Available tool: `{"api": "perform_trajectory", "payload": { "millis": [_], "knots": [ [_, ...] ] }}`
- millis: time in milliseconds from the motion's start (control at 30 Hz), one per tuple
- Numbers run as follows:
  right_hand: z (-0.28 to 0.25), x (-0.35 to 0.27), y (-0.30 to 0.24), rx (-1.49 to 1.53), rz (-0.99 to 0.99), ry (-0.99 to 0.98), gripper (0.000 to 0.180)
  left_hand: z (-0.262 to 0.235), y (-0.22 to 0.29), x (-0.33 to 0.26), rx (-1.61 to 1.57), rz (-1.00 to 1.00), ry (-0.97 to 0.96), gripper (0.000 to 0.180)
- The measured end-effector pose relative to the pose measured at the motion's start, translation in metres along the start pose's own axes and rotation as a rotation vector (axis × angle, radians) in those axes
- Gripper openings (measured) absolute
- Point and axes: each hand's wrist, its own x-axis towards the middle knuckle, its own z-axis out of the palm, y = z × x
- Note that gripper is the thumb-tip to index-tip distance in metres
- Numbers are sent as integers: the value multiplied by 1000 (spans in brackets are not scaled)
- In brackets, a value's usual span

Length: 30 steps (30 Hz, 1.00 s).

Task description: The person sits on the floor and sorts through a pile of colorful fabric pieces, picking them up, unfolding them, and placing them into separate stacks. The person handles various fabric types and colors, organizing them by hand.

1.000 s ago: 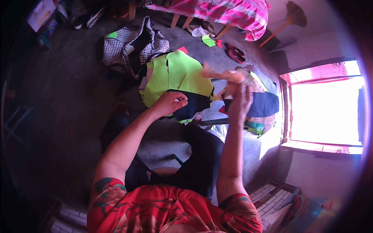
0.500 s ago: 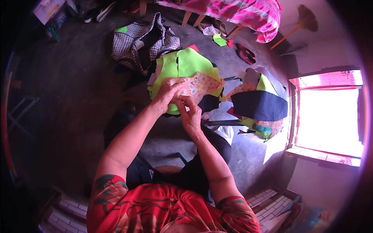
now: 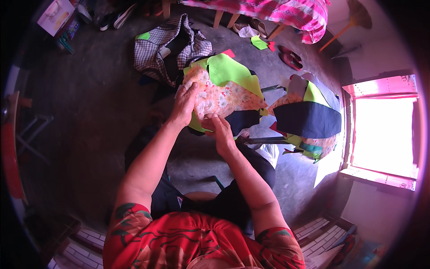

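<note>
A peach floral cloth piece (image 3: 219, 99) with white daisies lies spread over a pile of cut fabric in front of me. My left hand (image 3: 184, 106) grips its left edge, thumb on top and the other fingers mostly hidden. At the lower edge, my right hand (image 3: 219, 131) pinches the same cloth between thumb and fingers. Beyond it lies a lime green fabric piece (image 3: 229, 70), partly covered by the floral one. Dark navy fabric (image 3: 245, 120) shows under the pile's right side.
To the right, a second heap holds a navy piece (image 3: 306, 121) and green scraps. A checked cloth bag (image 3: 154, 51) sits on the floor at the far left. Farther back are dark red shoes (image 3: 290, 58), a broom (image 3: 358, 15) and a pink plaid cloth (image 3: 277, 11). A bright window (image 3: 383, 132) is at right.
The floral cloth is now spread wider and covers more of the green fabric at left. My left hand has moved outward to its left edge, and my hands are farther apart.
</note>
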Motion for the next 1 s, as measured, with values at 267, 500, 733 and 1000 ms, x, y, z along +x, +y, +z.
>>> {"api": "perform_trajectory", "payload": {
  "millis": [267, 500, 733, 1000],
  "knots": [
    [9, 4, -2, 619, 307, -23, 68, 15, 26, -11, -197, -110, -186, 47],
    [-7, 21, -9, 944, -113, -124, 55, 16, 34, -12, -203, -124, -186, 50],
    [-24, 33, -18, 908, -185, -75, 50, 9, 32, -10, -95, -148, -115, 44],
    [-30, 42, -54, 659, -367, -129, 60, 14, 32, -4, -22, 7, -91, 55]
  ]
}}
